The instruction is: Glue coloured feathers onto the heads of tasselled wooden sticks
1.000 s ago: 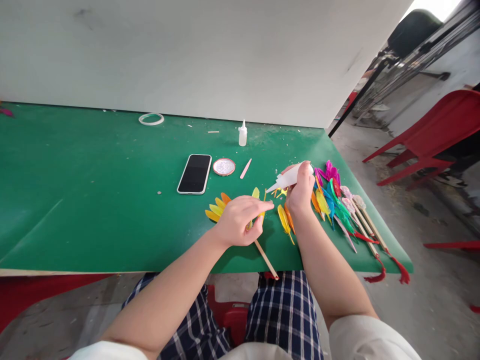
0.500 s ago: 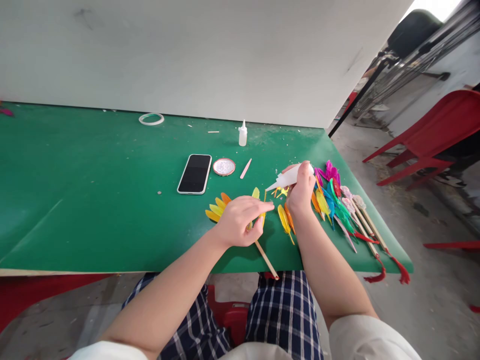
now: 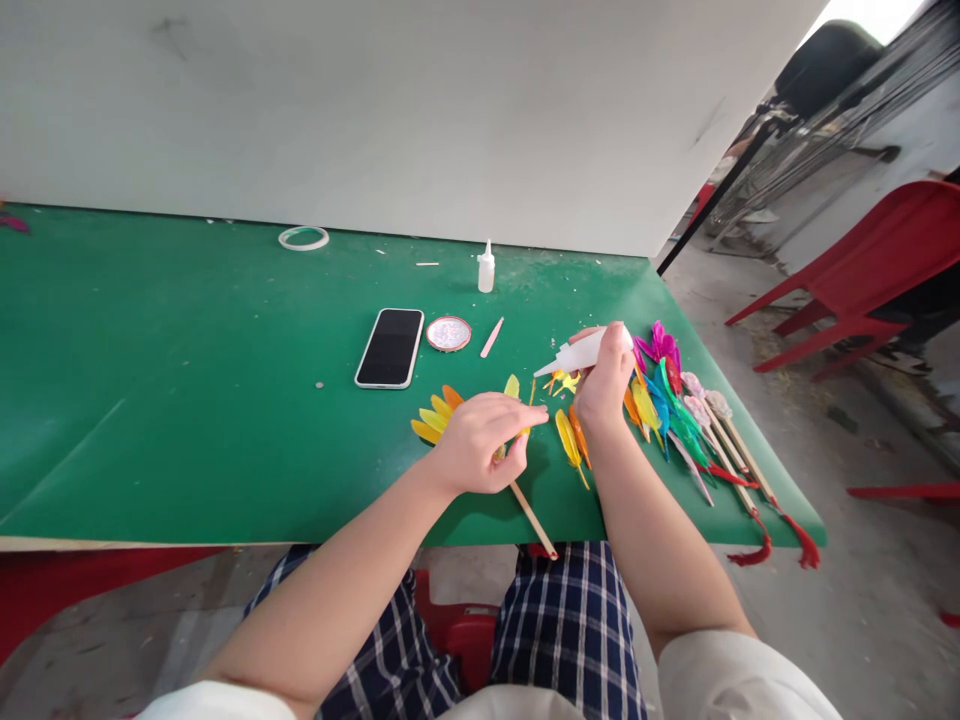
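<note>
My left hand (image 3: pixel 484 442) is closed, pinching a yellow feather (image 3: pixel 532 392) whose thin quill points up; most of it is hidden by my fingers. White and tipped sideways, a glue bottle (image 3: pixel 577 354) is in my right hand (image 3: pixel 604 388), its nozzle close to the quill's tip. Beneath my left hand lies a fan of yellow and orange feathers (image 3: pixel 429 425) with a wooden stick (image 3: pixel 534 520) reaching to the table's front edge. Two loose feathers (image 3: pixel 570 448), yellow and orange, rest between my wrists.
A phone (image 3: pixel 389 347), a round red-rimmed lid (image 3: pixel 448 333), a pink stick (image 3: pixel 492 337) and a small upright bottle (image 3: pixel 486 272) stand behind my hands. Coloured feathers (image 3: pixel 664 400) and tasselled sticks (image 3: pixel 731 440) lie at right. A tape roll (image 3: pixel 303 238) sits near the white panel (image 3: pixel 375 120).
The glue bottle and my right hand have shifted slightly right and up, so the nozzle is a little off the quill. My left hand has stayed put.
</note>
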### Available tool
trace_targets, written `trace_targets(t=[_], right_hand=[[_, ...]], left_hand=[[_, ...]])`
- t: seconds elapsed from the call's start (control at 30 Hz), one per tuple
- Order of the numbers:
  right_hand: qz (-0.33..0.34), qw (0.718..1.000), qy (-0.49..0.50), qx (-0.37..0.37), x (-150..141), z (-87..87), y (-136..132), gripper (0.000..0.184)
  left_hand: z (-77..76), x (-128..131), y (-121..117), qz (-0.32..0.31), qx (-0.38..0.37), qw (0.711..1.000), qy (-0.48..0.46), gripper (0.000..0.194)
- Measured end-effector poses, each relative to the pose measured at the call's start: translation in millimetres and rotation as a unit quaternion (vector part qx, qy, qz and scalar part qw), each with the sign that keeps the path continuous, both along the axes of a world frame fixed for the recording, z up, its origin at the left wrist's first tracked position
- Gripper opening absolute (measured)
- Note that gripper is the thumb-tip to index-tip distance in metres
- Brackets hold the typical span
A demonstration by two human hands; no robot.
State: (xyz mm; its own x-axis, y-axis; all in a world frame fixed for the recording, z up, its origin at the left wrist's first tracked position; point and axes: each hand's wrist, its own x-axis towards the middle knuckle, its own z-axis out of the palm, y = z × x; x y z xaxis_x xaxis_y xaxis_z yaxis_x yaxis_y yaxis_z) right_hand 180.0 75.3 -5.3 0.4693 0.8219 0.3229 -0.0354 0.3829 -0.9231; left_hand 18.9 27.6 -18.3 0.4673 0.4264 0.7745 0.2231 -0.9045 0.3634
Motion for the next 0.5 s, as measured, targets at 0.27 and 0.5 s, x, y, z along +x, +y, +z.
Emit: trace_targets(t=[0.27, 0.5], right_hand=[[0.008, 1.000, -0.010, 0.007, 0.1, -1.2, -1.1, 0.048], [0.027, 0.999, -0.020, 0.005, 0.5, -1.7, -1.9, 0.048]], left_hand=[[0.0, -0.7, 0.6, -0.002, -0.004, 1.000, -0.002, 0.031], [0.7, -0.4, 0.5, -0.001, -0.002, 1.000, -0.003, 0.029]])
